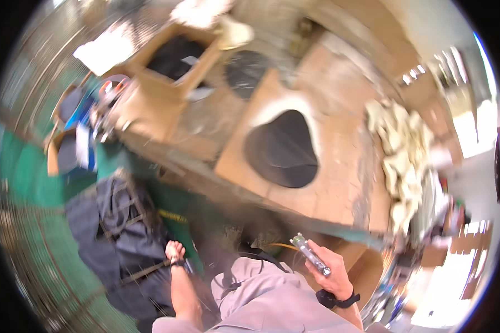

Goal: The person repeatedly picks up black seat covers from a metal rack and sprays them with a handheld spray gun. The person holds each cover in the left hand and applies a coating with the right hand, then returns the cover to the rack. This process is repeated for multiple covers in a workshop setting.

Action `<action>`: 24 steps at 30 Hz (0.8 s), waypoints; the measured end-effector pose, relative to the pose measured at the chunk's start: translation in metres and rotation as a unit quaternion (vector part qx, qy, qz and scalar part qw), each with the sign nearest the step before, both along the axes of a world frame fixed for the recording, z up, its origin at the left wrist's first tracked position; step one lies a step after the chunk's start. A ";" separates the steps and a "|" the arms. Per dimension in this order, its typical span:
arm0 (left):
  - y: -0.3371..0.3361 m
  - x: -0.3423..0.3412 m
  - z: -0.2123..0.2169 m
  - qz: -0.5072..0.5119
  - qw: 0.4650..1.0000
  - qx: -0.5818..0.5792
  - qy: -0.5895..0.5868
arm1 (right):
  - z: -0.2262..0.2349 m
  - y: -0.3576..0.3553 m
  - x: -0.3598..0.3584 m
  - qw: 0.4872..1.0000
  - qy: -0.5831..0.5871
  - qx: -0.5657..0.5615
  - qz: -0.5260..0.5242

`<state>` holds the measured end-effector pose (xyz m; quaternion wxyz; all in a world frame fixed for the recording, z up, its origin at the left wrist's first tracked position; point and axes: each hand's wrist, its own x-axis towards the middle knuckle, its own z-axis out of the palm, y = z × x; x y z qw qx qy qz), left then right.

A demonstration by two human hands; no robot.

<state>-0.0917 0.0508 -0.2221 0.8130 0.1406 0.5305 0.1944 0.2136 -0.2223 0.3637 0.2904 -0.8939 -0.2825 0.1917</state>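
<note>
My right hand [332,271] is wrapped round a silver hand tool with a greenish end [311,255], held in front of the table's near edge. My left hand [175,251] is low on the left with its fingers curled, close beside a wire cart holding dark folded fabric [122,213]. Whatever is inside those fingers is too small or blurred to make out. Ahead, a dark rounded, roughly triangular sheet [283,149] lies flat on cardboard [339,188], with a white powdery patch around its far edge. Neither hand touches the sheet.
A heap of cream-coloured pieces [403,155] is at the table's right. An open cardboard box [205,64] with black pieces stands at the back left, beside a dark round piece [245,74]. Small boxes [53,158] sit farther left. An orange hose [283,245] runs below the table edge.
</note>
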 end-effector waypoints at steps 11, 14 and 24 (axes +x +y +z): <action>-0.020 0.208 0.191 -0.395 0.651 0.641 0.095 | 0.044 -0.143 -0.023 0.968 -0.034 0.102 -0.228; -0.062 0.320 0.270 -0.436 0.531 0.727 0.012 | 0.042 -0.159 -0.023 0.968 -0.038 0.120 -0.219; -0.104 0.424 0.257 -0.574 0.334 0.739 0.111 | 0.050 -0.191 -0.019 0.964 -0.032 0.129 -0.230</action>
